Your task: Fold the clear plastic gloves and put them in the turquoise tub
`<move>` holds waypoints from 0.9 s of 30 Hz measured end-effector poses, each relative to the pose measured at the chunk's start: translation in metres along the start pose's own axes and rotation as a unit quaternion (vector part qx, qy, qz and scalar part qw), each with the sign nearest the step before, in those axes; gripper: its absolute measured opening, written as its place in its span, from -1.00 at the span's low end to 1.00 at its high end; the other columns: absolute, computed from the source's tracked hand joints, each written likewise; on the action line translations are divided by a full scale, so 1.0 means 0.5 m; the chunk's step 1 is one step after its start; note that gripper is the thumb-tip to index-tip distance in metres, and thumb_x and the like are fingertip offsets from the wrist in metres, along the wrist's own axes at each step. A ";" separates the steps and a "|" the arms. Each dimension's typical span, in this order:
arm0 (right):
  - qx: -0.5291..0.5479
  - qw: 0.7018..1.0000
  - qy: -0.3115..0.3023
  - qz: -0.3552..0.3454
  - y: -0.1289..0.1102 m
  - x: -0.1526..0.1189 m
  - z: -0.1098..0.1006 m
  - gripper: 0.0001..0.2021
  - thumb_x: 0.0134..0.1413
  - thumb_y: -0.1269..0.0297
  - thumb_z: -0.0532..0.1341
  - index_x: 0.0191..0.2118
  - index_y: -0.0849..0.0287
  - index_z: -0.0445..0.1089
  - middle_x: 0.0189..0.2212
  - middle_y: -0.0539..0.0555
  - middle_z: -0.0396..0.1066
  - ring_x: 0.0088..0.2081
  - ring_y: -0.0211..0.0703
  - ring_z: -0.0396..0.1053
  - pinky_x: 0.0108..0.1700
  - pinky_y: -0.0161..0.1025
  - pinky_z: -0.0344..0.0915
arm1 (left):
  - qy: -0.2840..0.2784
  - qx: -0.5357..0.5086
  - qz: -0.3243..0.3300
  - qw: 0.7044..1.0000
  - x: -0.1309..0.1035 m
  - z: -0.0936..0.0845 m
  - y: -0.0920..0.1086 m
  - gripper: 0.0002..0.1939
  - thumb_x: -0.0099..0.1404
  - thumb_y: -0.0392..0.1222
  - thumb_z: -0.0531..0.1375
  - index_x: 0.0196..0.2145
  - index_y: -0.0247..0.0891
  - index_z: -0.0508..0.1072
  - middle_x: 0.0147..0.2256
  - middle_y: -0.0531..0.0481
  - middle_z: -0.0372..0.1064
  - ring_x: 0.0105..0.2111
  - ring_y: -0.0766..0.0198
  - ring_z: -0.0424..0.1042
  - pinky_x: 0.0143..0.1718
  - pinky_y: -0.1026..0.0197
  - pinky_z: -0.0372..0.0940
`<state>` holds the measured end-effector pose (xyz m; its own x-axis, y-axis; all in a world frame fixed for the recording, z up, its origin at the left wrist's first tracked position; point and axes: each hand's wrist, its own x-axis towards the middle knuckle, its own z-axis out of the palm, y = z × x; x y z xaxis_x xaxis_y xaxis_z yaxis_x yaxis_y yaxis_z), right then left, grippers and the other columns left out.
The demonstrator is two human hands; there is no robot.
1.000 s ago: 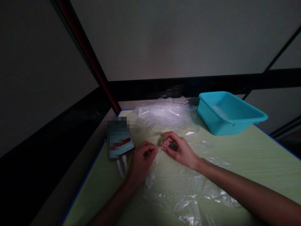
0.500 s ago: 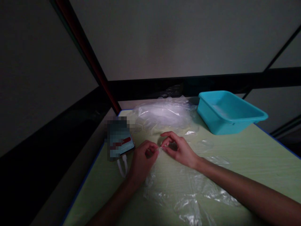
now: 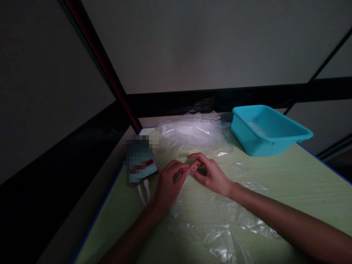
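Thin clear plastic film (image 3: 222,238) lies loosely spread and wrinkled on the pale green tabletop, its outline hard to make out. My left hand (image 3: 172,183) pinches a small bit of it between thumb and fingertips. Right against those fingertips, my right hand (image 3: 210,174) pinches at the same spot, thumb and index finger together, with the other fingers curled. The exact bit between the fingers is too small to see clearly. Part of the film passes under my right forearm.
Behind my hands sits a heap of clear plastic (image 3: 192,132). A turquoise plastic basin (image 3: 264,146) stands at the back right. On the left is a phone (image 3: 143,165), partly pixelated, with a white cable (image 3: 145,192). Cabinet-like panels (image 3: 214,47) rise behind the table (image 3: 302,183).
My left hand has shifted slightly up and right, its fingertips now closer to my right hand's. My right hand and the plastic have hardly moved.
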<state>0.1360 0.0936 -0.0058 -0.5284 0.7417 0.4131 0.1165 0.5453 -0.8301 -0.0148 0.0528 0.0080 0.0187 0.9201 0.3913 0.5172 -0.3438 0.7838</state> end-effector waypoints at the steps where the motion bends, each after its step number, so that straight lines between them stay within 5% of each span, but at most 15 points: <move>1: -0.002 1.000 -0.001 -0.001 -0.001 0.000 0.000 -0.64 -0.01 0.50 0.14 -0.06 0.15 0.12 -0.44 -0.01 0.38 -0.36 -0.25 0.35 -0.26 -0.29 0.26 | -0.002 0.002 0.006 1.000 0.000 0.000 0.000 -0.87 0.09 -0.37 0.14 -0.42 -0.24 0.47 -0.44 0.05 0.36 -0.45 0.31 0.34 -0.45 0.33 0.21; 27: -0.033 0.999 0.003 -0.011 0.002 0.000 -0.001 -0.58 -0.03 0.52 0.13 -0.02 0.14 0.10 -0.45 -0.04 0.37 -0.39 -0.27 0.33 -0.32 -0.34 0.24 | 0.029 0.018 0.040 0.999 -0.002 0.001 -0.004 -0.85 0.01 -0.47 0.15 -0.57 -0.27 0.32 -0.51 0.09 0.28 -0.47 0.34 0.29 -0.46 0.33 0.17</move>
<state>0.1365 0.0945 -0.0064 -0.5258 0.7315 0.4341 0.1595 0.5860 -0.7944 -0.0152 0.0526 0.0057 0.0126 0.8775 0.4794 0.5465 -0.4075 0.7316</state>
